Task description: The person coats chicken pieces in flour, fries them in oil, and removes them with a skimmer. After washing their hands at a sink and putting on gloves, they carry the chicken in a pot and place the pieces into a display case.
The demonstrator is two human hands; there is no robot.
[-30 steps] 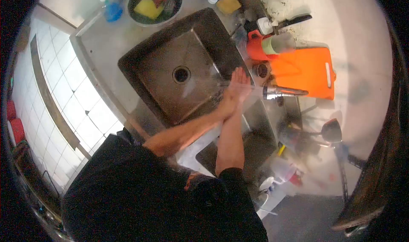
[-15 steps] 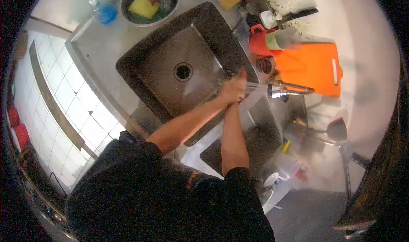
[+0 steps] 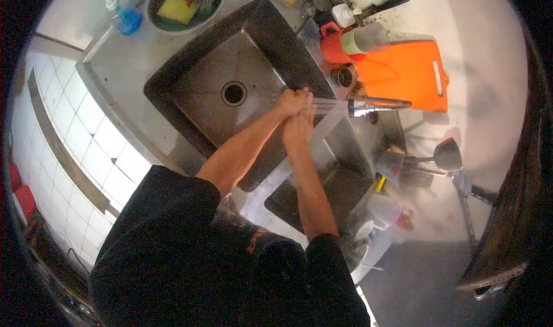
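My left hand (image 3: 291, 103) and my right hand (image 3: 298, 125) are pressed together over the right side of the large sink basin (image 3: 216, 67). Water sprays sideways onto them from the metal faucet (image 3: 360, 106). The fingers of my right hand look stretched out. My left hand lies against them, and its fingers are too blurred and overlapped to make out. No object shows between the hands. A round drain (image 3: 234, 93) lies left of them in the basin.
Beyond the basin sit a bowl (image 3: 216, 17) with a yellow sponge (image 3: 177, 9), and a blue soap bottle (image 3: 128, 21). To the right are a red cup (image 3: 331, 43), an orange cutting board (image 3: 403, 76), a smaller basin (image 3: 340, 197) and a spatula (image 3: 447, 154).
The hands have shifted against each other and stay in the water spray. My left hand shows more clearly beside the right one. The whole view has moved slightly, with the surroundings now further up-left.
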